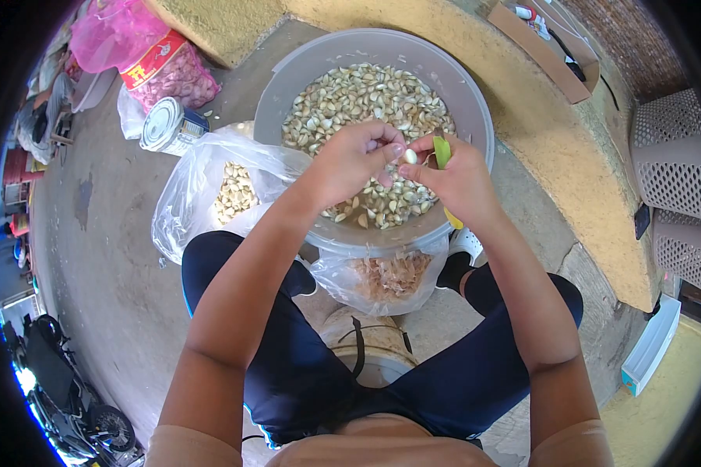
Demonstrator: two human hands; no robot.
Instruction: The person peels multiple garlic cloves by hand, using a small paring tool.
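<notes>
Over the big grey tub (479,101), a pale peeled garlic clove (410,156) sits between the fingertips of both my hands. My left hand (358,161) is closed, thumb and fingers pinched against the clove's left side. From the right, the thumb and forefinger of my right hand (458,180) touch the clove as well. That hand also grips a small knife with a yellow-green handle (442,153); its blade is hidden. Many garlic cloves (366,97) lie in liquid in the tub below.
Left of the tub stands a clear bag (183,187) of cloves, beside a can (163,124) and a pink mesh sack (183,78). Garlic skins (389,276) fill a bag between my feet. A cardboard box (537,47) rests on the yellow ledge (553,163); perforated crates (674,148) are at right.
</notes>
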